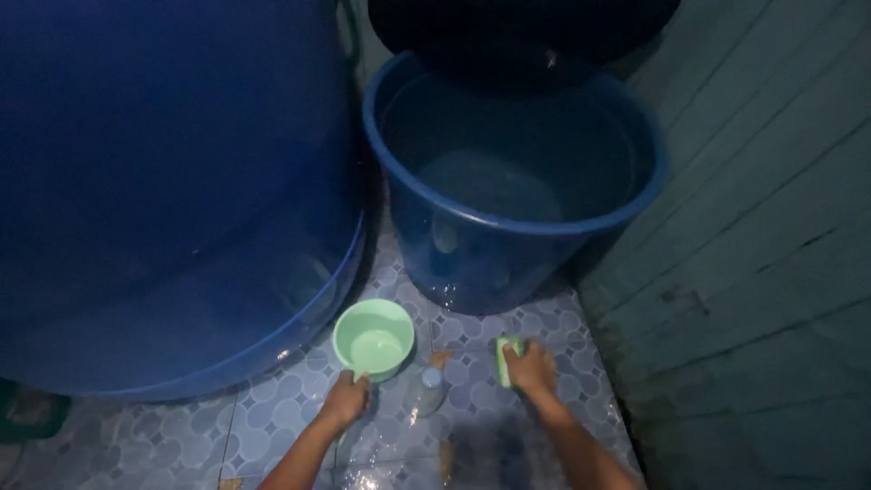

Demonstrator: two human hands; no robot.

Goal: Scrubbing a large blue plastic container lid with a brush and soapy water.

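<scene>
Looks to us like a home washroom or bathing corner, the bucket-and-scoop kind. We've got a wet floor [508, 381] of patterned blue and white tiles with water shining at 6 o'clock. A huge blue water barrel [172, 181] fills everything from 9 to 11 o'clock, and a smaller blue tub [513, 218] partly filled with water sits at 12 to 1 o'clock. A little green dipper bowl [374, 338] stands on the tiles just below centre, near both containers. Over at 3 o'clock we see a wall [762, 236] of painted wooden planks, pretty worn. It's dim and cramped, everything packed close together.
</scene>
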